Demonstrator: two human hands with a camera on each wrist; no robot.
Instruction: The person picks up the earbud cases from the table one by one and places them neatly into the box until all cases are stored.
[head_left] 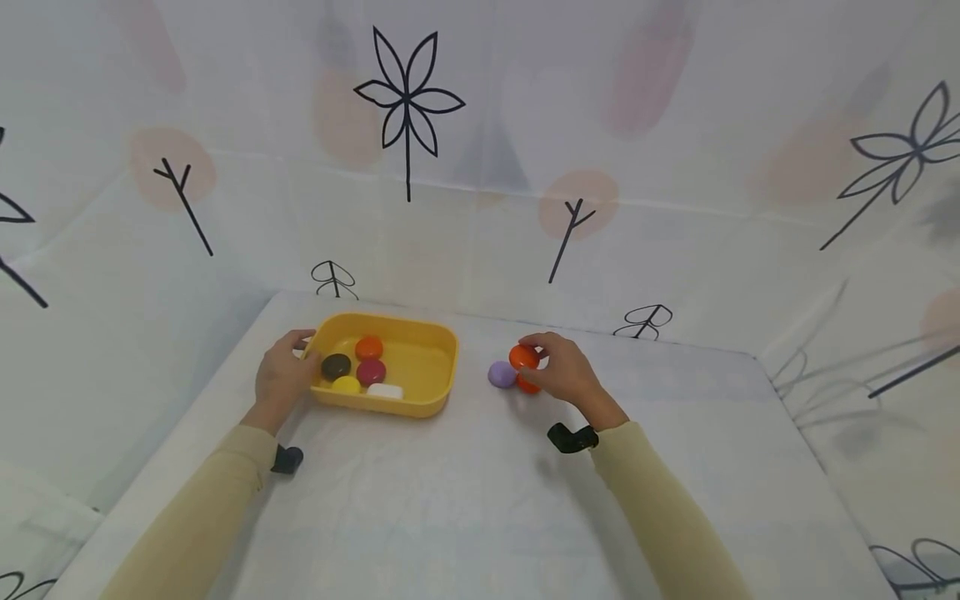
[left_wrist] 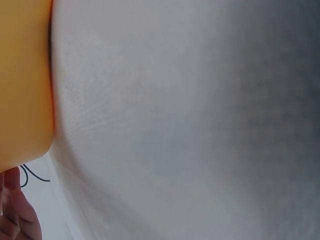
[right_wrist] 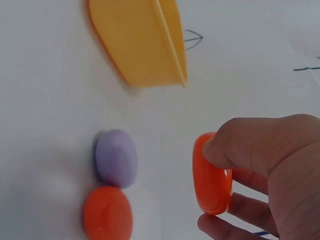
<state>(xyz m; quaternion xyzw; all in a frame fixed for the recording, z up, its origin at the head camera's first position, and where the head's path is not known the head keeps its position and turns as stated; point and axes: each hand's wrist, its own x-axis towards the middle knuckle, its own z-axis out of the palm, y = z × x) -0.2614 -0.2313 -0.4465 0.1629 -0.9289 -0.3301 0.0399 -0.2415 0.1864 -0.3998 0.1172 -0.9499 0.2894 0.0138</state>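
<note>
- Tray point(head_left: 416, 358), yellow and low-walled, is set on the white table point(head_left: 450, 508), close to the table's far edge.
- The tray's left end is gripped by the left hand point(head_left: 281, 375), with its fingers and thumb bent round the rim.
- Five round-edged pieces are held inside the tray, mostly in its left half: orange piece point(head_left: 369, 348), black piece point(head_left: 336, 366), dark red piece point(head_left: 371, 372), yellow piece point(head_left: 346, 384) and white piece point(head_left: 385, 391). The white one is placed by the tray's near wall.
- In the tray's right half, bare yellow floor is shown.
- To the right of the tray, another orange piece point(right_wrist: 210, 175) is pinched between the thumb and fingers of the right hand point(head_left: 562, 367). It is held up off the table.
- Between the tray and the right hand, a purple piece point(right_wrist: 116, 158) is laid on the table, touched by a second loose orange piece point(right_wrist: 108, 215).
- A small gap is left between the tray's right wall and the purple piece.
- On the near side of the tray, lots of white table is seen, crossed by two sleeves point(head_left: 660, 500).
- Behind the tray, a flower cloth point(head_left: 487, 250) is hung.
</note>
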